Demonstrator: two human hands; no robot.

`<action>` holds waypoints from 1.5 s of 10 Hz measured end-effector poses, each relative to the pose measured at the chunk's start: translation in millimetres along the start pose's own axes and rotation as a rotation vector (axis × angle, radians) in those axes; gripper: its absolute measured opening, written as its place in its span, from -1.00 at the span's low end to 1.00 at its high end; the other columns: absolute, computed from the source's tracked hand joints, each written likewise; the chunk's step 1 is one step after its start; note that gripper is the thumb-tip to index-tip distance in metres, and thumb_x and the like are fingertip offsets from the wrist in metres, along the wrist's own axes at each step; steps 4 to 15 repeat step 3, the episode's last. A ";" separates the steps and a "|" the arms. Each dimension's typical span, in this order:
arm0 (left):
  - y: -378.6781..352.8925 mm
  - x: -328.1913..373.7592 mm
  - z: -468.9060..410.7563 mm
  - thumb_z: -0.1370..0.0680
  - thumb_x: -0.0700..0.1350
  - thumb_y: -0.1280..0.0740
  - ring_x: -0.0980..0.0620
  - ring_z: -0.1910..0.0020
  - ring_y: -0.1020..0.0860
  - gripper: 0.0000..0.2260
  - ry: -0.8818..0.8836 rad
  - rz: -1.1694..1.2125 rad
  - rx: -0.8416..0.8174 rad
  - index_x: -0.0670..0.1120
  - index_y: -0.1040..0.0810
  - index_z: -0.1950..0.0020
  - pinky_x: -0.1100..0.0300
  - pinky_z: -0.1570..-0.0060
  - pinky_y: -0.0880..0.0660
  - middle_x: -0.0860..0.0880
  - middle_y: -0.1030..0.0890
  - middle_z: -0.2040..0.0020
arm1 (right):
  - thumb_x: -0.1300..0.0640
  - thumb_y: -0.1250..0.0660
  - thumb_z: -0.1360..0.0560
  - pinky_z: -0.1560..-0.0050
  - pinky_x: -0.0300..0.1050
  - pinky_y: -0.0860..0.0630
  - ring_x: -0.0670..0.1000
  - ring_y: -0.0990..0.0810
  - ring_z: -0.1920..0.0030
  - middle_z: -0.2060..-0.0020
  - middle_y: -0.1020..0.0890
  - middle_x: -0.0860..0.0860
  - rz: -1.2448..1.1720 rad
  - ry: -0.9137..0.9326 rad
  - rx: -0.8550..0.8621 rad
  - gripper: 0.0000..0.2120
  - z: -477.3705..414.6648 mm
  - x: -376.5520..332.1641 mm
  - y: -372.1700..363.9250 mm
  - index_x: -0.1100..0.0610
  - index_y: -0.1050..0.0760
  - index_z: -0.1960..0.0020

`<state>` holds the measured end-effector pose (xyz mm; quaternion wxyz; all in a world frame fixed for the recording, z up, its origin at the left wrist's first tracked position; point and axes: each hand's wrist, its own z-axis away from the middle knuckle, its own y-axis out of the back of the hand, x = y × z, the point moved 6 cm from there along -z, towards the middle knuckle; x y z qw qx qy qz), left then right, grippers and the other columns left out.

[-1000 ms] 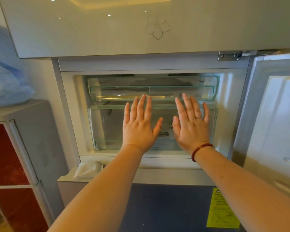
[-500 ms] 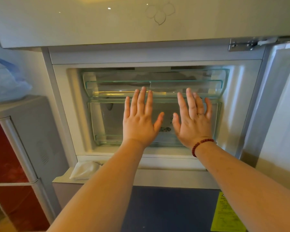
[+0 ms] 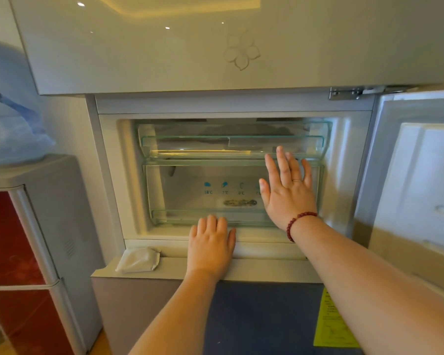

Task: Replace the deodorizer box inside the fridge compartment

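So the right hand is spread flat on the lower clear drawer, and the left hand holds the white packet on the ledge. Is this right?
Not quite. The head view shows the left hand empty, resting on the ledge under the drawer, while the white packet lies untouched further left. The rest holds: the right hand is spread flat on the lower clear drawer.

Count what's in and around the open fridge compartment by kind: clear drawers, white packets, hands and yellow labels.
Clear drawers: 2, upper drawer and lower drawer
White packets: 1, white packet on the ledge
Hands: 2, left hand and right hand
Yellow labels: 1, yellow label
Total: 6
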<state>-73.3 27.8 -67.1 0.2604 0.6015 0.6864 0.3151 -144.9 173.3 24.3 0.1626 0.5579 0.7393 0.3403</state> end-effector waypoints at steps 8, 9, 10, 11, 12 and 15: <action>-5.7 -8.6 2.7 -0.63 0.02 -0.04 -0.03 0.00 -0.37 -0.77 0.100 0.150 -0.071 -0.04 -0.43 -0.06 0.13 -0.03 -0.33 0.00 -0.50 -0.03 | -0.04 -0.08 -0.58 -0.48 0.12 0.16 0.12 -0.09 -0.51 -0.53 -0.04 0.09 -0.237 -0.033 -0.035 -0.49 6.8 -7.8 30.4 0.06 -0.13 -0.50; -5.7 -8.6 2.7 -0.63 0.02 -0.04 -0.03 0.00 -0.37 -0.77 0.100 0.150 -0.071 -0.04 -0.43 -0.06 0.13 -0.03 -0.33 0.00 -0.50 -0.03 | -0.04 -0.08 -0.58 -0.48 0.12 0.16 0.12 -0.09 -0.51 -0.53 -0.04 0.09 -0.237 -0.033 -0.035 -0.49 6.8 -7.8 30.4 0.06 -0.13 -0.50; -5.7 -8.6 2.7 -0.63 0.02 -0.04 -0.03 0.00 -0.37 -0.77 0.100 0.150 -0.071 -0.04 -0.43 -0.06 0.13 -0.03 -0.33 0.00 -0.50 -0.03 | -0.04 -0.08 -0.58 -0.48 0.12 0.16 0.12 -0.09 -0.51 -0.53 -0.04 0.09 -0.237 -0.033 -0.035 -0.49 6.8 -7.8 30.4 0.06 -0.13 -0.50; -5.7 -8.6 2.7 -0.63 0.02 -0.04 -0.03 0.00 -0.37 -0.77 0.100 0.150 -0.071 -0.04 -0.43 -0.06 0.13 -0.03 -0.33 0.00 -0.50 -0.03 | -0.04 -0.08 -0.58 -0.48 0.12 0.16 0.12 -0.09 -0.51 -0.53 -0.04 0.09 -0.237 -0.033 -0.035 -0.49 6.8 -7.8 30.4 0.06 -0.13 -0.50; -5.7 -8.6 2.7 -0.63 0.02 -0.04 -0.03 0.00 -0.37 -0.77 0.100 0.150 -0.071 -0.04 -0.43 -0.06 0.13 -0.03 -0.33 0.00 -0.50 -0.03 | -0.04 -0.08 -0.58 -0.48 0.12 0.16 0.12 -0.09 -0.51 -0.53 -0.04 0.09 -0.237 -0.033 -0.035 -0.49 6.8 -7.8 30.4 0.06 -0.13 -0.50; -5.7 -8.6 2.7 -0.63 0.02 -0.04 -0.03 0.00 -0.37 -0.77 0.100 0.150 -0.071 -0.04 -0.43 -0.06 0.13 -0.03 -0.33 0.00 -0.50 -0.03 | -0.04 -0.08 -0.58 -0.48 0.12 0.16 0.12 -0.09 -0.51 -0.53 -0.04 0.09 -0.237 -0.033 -0.035 -0.49 6.8 -7.8 30.4 0.06 -0.13 -0.50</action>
